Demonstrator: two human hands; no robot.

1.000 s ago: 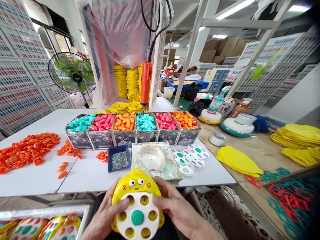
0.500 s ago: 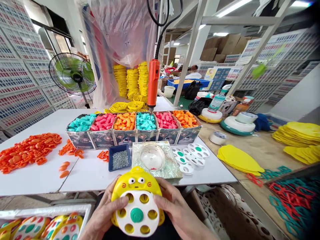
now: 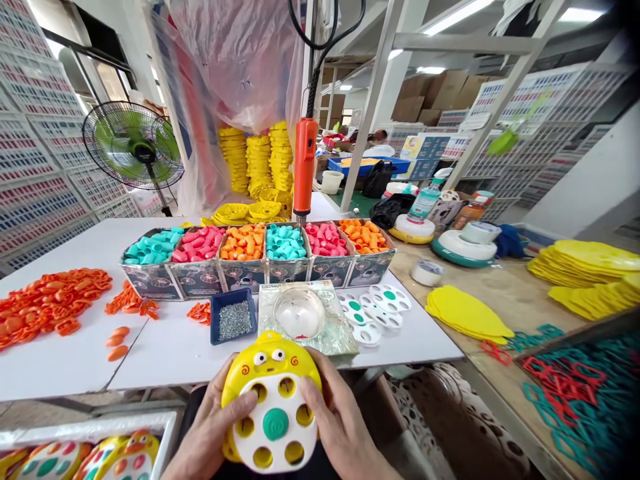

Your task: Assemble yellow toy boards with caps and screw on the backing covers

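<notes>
A yellow chick-shaped toy shell (image 3: 273, 350) is held upright between both hands in front of my lap. Over its belly lies a white disc (image 3: 250, 427) with several round holes and a green button (image 3: 275, 424) at its centre. Yellow shows through the holes. My left hand (image 3: 217, 420) grips the left rim, thumb on the disc by the upper-left hole. My right hand (image 3: 337, 413) holds the right rim, thumb beside the right-hand holes. The fingers behind the toy are hidden.
A row of bins (image 3: 250, 272) holds teal, pink and orange pegs. Before it sit a navy screw tray (image 3: 233, 317), a clear round dish (image 3: 299, 313) and white discs (image 3: 364, 327). An orange electric screwdriver (image 3: 305, 167) hangs above. Finished-looking toys fill a white crate (image 3: 167, 433) lower left.
My right thumb has shifted slightly left and up along the disc. The toy is tilted a little differently. The surroundings have slid slightly left with the head's turn.
</notes>
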